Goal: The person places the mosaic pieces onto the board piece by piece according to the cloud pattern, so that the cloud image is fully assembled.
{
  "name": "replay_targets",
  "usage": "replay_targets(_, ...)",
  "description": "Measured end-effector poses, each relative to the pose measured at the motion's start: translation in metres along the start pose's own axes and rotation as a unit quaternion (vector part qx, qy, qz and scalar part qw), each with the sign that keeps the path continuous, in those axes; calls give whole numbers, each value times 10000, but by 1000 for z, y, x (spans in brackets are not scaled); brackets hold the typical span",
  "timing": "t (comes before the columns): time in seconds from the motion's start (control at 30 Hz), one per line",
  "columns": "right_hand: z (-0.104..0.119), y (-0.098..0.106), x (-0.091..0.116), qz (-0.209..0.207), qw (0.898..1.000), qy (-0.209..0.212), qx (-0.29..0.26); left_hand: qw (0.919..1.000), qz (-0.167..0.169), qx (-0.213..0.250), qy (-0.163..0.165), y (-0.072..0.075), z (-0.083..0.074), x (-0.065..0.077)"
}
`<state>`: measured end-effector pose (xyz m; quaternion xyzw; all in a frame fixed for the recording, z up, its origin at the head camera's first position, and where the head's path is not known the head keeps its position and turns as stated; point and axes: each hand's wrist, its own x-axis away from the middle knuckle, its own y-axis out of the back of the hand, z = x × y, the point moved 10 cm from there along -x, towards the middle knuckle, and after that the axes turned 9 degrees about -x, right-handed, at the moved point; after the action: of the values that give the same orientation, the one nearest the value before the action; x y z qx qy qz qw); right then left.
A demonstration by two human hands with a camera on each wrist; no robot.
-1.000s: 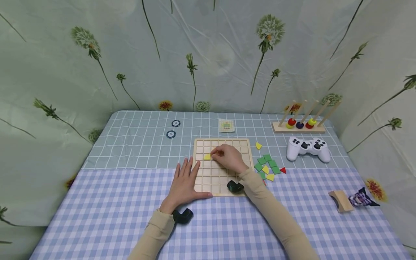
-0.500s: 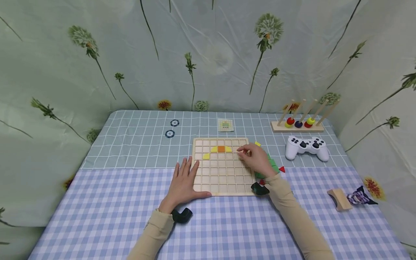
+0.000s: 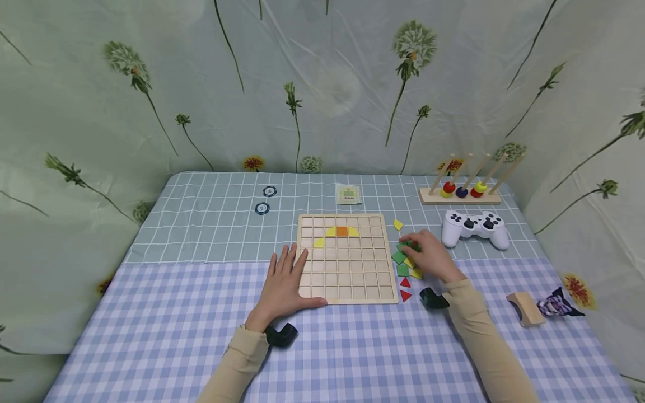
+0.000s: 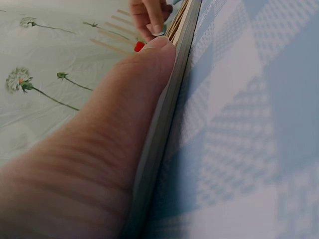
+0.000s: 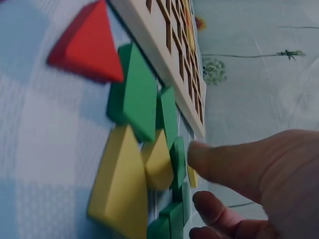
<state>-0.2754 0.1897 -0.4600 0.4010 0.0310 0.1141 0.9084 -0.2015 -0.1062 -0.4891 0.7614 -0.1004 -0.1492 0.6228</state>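
Head: wooden gridded board [image 3: 350, 280], on cloth-covered bench [image 3: 342, 358]; orange square [image 3: 342, 232] and yellow curved pieces [image 3: 318, 243] in its cells. Left hand [image 3: 282, 282], spread, touching board edges. Right hand [image 3: 428, 254], thumb and fingers parted, partly covering green tiles [image 3: 402, 270] beside the board; white controller [image 3: 475, 226] nearby.

Left wrist: left hand's thumb blocking much; pegs [image 4: 112, 34] behind.

Right wrist: tiles' thick sides, unclear from above; red triangle [image 5: 87, 45].
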Motion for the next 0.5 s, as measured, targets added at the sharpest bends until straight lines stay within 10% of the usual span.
replay_targets(0.5,-6,3,-2,-25,9997,-220,-125,10000,-33,-34,-3,1,-1,0)
